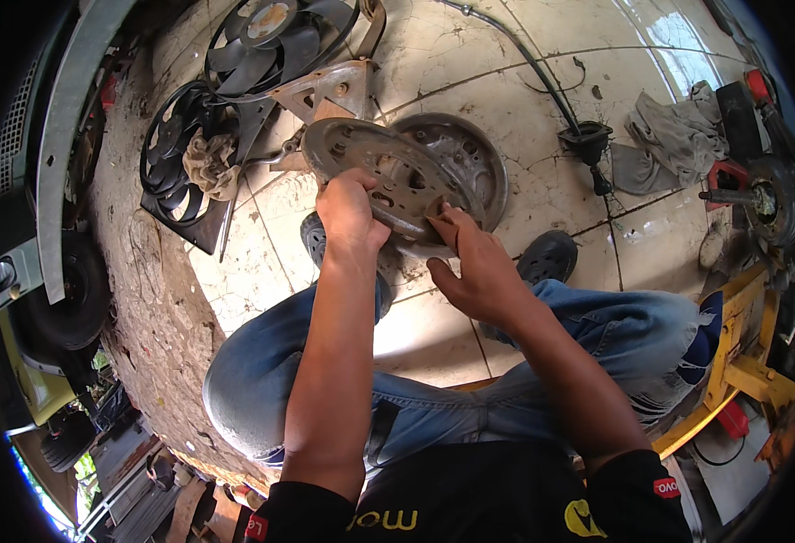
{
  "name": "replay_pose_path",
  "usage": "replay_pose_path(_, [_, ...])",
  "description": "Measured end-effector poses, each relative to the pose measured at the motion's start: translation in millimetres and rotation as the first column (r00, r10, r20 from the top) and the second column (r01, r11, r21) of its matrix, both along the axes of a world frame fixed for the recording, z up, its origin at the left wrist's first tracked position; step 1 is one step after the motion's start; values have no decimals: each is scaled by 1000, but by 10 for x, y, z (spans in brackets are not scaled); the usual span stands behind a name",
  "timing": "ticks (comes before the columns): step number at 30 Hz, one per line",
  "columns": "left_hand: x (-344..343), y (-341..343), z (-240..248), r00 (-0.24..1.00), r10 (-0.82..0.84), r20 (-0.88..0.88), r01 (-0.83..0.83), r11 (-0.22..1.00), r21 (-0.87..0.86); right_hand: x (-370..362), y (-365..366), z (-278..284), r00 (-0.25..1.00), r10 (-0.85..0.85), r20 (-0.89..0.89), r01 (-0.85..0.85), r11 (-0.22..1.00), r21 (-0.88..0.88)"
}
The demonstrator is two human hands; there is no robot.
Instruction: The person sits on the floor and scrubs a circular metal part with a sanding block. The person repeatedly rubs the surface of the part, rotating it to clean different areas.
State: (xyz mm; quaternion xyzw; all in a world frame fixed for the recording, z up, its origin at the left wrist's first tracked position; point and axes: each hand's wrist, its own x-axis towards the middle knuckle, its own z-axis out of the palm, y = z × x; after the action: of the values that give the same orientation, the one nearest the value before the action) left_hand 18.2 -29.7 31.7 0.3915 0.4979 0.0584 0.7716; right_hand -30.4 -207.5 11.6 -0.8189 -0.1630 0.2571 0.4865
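A worn grey-brown steel wheel rim (347,145) is held up at a tilt in front of me. My left hand (350,208) grips its near left edge, with the thumb toward me. At the rim's near right edge, the fingers of my right hand (471,253) press a small, thin brown piece (434,208) against the metal; what it is I cannot make out. The right thumb stands apart below. Behind the held rim, a second steel wheel rim (490,167) lies on the tiled floor, partly covered by the first.
Black cooling fans (275,50) and a crumpled rag (210,165) lie at the left. A rusty metal bracket (338,88) is beyond the rims. At the right are a lever with a cable (585,140), a grey cloth (673,136) and a yellow metal frame (732,335).
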Motion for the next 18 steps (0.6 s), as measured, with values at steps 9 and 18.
replay_pose_path(9, [26, -49, -121, 1000, -22, 9, 21, 997, 71, -249, 162, -41, 960, 32, 278, -36, 999, 9])
replay_pose_path(18, [-3, -121, -8, 999, -27, 40, 18, 979, 202, -278, 232, -76, 981, 27, 193, -35, 999, 34])
